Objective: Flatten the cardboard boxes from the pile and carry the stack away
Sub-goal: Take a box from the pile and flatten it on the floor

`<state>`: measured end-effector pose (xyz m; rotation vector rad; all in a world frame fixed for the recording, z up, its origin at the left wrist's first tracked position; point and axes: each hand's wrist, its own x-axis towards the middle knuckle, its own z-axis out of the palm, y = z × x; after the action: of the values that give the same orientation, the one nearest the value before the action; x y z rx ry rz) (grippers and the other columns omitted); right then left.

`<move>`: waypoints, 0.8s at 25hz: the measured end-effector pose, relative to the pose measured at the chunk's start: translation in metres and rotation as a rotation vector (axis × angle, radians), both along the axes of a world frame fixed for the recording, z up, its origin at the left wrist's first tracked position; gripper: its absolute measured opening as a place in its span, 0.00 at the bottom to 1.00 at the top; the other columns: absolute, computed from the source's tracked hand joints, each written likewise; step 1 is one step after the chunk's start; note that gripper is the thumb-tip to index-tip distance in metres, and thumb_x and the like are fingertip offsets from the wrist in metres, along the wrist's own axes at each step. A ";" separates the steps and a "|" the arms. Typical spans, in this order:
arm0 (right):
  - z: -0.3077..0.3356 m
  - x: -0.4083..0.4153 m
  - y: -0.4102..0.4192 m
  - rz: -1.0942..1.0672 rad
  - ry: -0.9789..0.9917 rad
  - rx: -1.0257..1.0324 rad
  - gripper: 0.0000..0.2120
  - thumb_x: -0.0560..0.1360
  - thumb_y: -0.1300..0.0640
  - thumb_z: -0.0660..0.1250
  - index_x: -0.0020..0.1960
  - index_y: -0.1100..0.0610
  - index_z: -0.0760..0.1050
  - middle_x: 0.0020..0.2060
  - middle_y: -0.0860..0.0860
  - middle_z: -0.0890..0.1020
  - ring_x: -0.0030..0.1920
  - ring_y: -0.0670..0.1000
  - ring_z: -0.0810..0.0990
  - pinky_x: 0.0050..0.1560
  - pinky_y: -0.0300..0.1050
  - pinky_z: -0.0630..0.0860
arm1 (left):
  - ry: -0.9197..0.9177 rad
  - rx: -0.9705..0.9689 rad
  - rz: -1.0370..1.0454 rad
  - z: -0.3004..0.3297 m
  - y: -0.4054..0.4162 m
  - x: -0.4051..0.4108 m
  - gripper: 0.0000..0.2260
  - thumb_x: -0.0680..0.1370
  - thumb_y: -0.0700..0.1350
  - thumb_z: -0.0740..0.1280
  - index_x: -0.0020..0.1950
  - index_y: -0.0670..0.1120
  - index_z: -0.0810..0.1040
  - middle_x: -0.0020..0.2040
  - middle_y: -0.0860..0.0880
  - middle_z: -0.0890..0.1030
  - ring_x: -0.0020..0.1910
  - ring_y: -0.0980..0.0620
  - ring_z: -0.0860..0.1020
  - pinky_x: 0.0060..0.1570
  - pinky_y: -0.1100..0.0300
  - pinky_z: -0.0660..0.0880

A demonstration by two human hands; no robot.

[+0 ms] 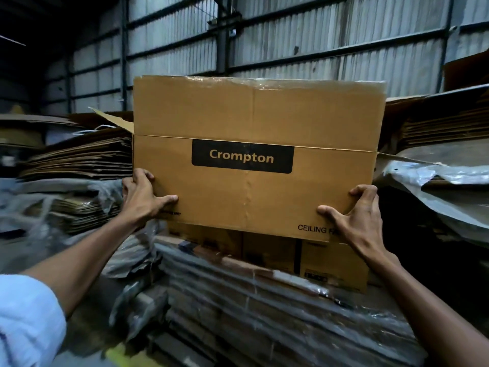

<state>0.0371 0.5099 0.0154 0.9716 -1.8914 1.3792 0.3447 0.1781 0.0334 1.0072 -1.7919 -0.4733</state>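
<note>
The brown Crompton box [251, 160] is held up between both hands, above a wrapped stack of flattened cardboard [264, 308]. The left hand [144, 197] grips its lower left edge, the right hand [357, 215] its lower right corner, thumbs pressed on the front face.

Matt brown cardboard box [251, 154], glossy tape along its top edge.

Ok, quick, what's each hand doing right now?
Left hand: grips the left edge of the Crompton box.
Right hand: grips the box's lower right corner.
</note>
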 end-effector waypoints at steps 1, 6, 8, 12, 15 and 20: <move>-0.001 0.012 0.002 0.028 -0.010 0.011 0.36 0.67 0.44 0.80 0.60 0.52 0.59 0.58 0.55 0.69 0.55 0.54 0.73 0.48 0.50 0.73 | 0.001 0.006 0.015 -0.003 0.008 0.021 0.34 0.68 0.53 0.81 0.60 0.49 0.60 0.67 0.38 0.63 0.65 0.34 0.68 0.64 0.40 0.68; -0.009 0.064 -0.003 0.169 -0.022 0.032 0.34 0.66 0.44 0.80 0.58 0.47 0.58 0.57 0.52 0.68 0.54 0.54 0.73 0.51 0.56 0.78 | 0.012 0.021 0.150 -0.016 0.050 0.107 0.33 0.68 0.52 0.81 0.60 0.49 0.60 0.67 0.39 0.63 0.63 0.35 0.70 0.63 0.42 0.69; -0.014 0.084 -0.009 0.250 -0.032 0.057 0.34 0.67 0.44 0.80 0.58 0.48 0.58 0.57 0.52 0.68 0.54 0.54 0.74 0.50 0.56 0.78 | 0.008 0.035 0.231 -0.027 0.071 0.143 0.33 0.69 0.51 0.80 0.62 0.48 0.61 0.67 0.38 0.63 0.63 0.35 0.69 0.63 0.41 0.69; -0.030 0.118 -0.023 0.403 -0.054 0.124 0.34 0.67 0.44 0.80 0.59 0.48 0.58 0.57 0.52 0.69 0.55 0.54 0.74 0.51 0.52 0.77 | -0.016 0.090 0.412 -0.050 0.115 0.212 0.33 0.69 0.52 0.80 0.62 0.48 0.62 0.68 0.38 0.63 0.65 0.33 0.68 0.63 0.37 0.69; -0.049 0.138 -0.033 0.506 -0.094 0.176 0.35 0.66 0.43 0.80 0.60 0.48 0.58 0.57 0.51 0.69 0.55 0.53 0.74 0.53 0.54 0.77 | -0.046 0.126 0.516 -0.071 0.153 0.255 0.33 0.68 0.54 0.80 0.61 0.49 0.62 0.67 0.38 0.64 0.66 0.32 0.68 0.63 0.35 0.69; -0.106 0.166 -0.032 0.684 -0.171 0.294 0.35 0.66 0.42 0.80 0.58 0.50 0.59 0.58 0.53 0.71 0.56 0.54 0.74 0.55 0.55 0.75 | -0.109 0.210 0.739 -0.118 0.238 0.303 0.33 0.68 0.55 0.80 0.63 0.47 0.64 0.67 0.36 0.65 0.65 0.32 0.68 0.62 0.39 0.69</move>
<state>0.2030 0.4778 -0.0907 1.8215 -2.0147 1.6099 0.6472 0.4165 -0.0849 1.7633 -1.3394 -0.1400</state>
